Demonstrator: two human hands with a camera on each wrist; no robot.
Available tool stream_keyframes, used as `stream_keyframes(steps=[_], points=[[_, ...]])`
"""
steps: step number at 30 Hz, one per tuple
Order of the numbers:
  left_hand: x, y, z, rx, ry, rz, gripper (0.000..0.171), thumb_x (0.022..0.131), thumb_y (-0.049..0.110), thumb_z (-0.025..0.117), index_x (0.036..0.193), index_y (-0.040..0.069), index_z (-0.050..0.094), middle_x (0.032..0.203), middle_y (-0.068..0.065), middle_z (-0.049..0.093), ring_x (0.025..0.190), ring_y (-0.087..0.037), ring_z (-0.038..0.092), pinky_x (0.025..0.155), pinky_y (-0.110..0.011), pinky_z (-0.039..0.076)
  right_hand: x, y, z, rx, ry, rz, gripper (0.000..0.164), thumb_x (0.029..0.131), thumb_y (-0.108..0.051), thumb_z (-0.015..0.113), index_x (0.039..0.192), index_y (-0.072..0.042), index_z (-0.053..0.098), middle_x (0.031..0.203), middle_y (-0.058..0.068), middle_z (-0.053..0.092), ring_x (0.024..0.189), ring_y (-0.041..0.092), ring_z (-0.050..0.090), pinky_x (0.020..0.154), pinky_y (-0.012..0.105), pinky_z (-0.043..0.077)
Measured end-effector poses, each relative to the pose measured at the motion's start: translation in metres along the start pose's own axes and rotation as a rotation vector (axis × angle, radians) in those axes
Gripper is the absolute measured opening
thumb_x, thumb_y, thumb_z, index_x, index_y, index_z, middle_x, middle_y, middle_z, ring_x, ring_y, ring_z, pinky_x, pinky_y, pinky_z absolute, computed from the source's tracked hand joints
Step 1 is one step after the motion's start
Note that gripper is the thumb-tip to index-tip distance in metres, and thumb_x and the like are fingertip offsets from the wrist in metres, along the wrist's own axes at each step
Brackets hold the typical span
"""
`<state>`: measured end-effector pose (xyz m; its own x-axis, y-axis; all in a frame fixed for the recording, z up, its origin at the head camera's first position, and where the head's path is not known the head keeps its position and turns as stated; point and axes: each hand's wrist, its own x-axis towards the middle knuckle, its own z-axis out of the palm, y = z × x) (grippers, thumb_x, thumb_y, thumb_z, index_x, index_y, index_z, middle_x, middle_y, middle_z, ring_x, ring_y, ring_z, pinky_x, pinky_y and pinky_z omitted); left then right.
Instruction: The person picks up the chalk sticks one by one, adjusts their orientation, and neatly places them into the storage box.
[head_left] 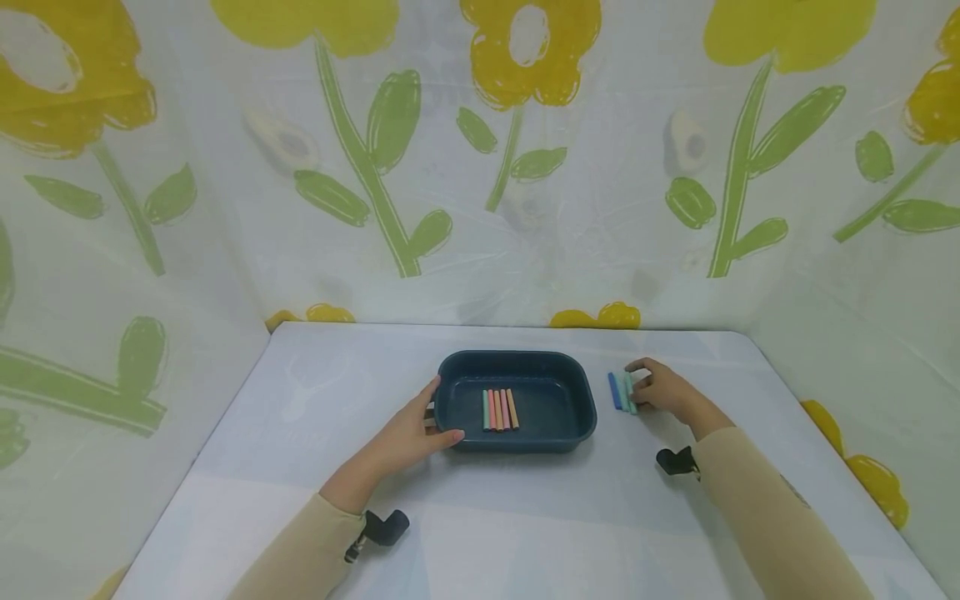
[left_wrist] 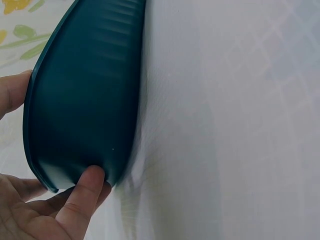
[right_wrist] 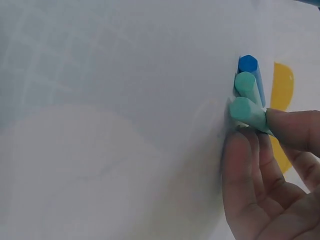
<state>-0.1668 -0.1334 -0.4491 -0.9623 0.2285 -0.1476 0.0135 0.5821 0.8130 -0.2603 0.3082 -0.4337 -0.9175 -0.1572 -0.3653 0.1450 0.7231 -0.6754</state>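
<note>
My left hand [head_left: 408, 429] grips the left end of a dark teal rectangular dish [head_left: 558, 408], thumb at the near rim and fingers round the end wall [left_wrist: 85, 100]. Inside the dish, a row of several chalk sticks [head_left: 498, 410] in green, pink, orange and yellow lies side by side. Right of the dish, my right hand [head_left: 667, 390] pinches a mint green chalk stick [right_wrist: 245, 111] between thumb and fingers, low over the table. A second mint green chalk stick [right_wrist: 246, 85] and a blue one [right_wrist: 248, 64] lie beside it.
The white table [head_left: 510, 525] has its far edge against a flower-printed curtain [head_left: 600, 250], which also hangs at both sides. Black camera mounts [head_left: 386, 527] sit at the wrists, below the beige sleeves [head_left: 765, 500].
</note>
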Motion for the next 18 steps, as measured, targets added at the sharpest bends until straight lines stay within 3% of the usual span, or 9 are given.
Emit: stream_keyframes(steps=[11, 18], points=[[0.000, 0.001, 0.001, 0.005, -0.003, 0.004, 0.106, 0.085, 0.045, 0.079, 0.162, 0.014, 0.013, 0.162, -0.017, 0.028, 0.127, -0.034, 0.057, 0.103, -0.048, 0.049, -0.016, -0.005, -0.001, 0.171, 0.011, -0.016, 0.059, 0.096, 0.000, 0.059, 0.149, 0.002, 0.032, 0.122, 0.028, 0.049, 0.095, 0.029, 0.061, 0.085, 0.042, 0.059], [0.001, 0.000, 0.001, 0.012, -0.007, 0.006, 0.106, 0.085, 0.046, 0.078, 0.162, 0.014, 0.013, 0.161, -0.018, 0.028, 0.126, -0.034, 0.057, 0.103, -0.048, 0.049, -0.026, -0.019, -0.002, 0.201, 0.014, -0.042, 0.062, 0.097, -0.003, 0.059, 0.151, 0.000, 0.029, 0.124, 0.027, 0.048, 0.097, 0.029, 0.061, 0.086, 0.042, 0.059]])
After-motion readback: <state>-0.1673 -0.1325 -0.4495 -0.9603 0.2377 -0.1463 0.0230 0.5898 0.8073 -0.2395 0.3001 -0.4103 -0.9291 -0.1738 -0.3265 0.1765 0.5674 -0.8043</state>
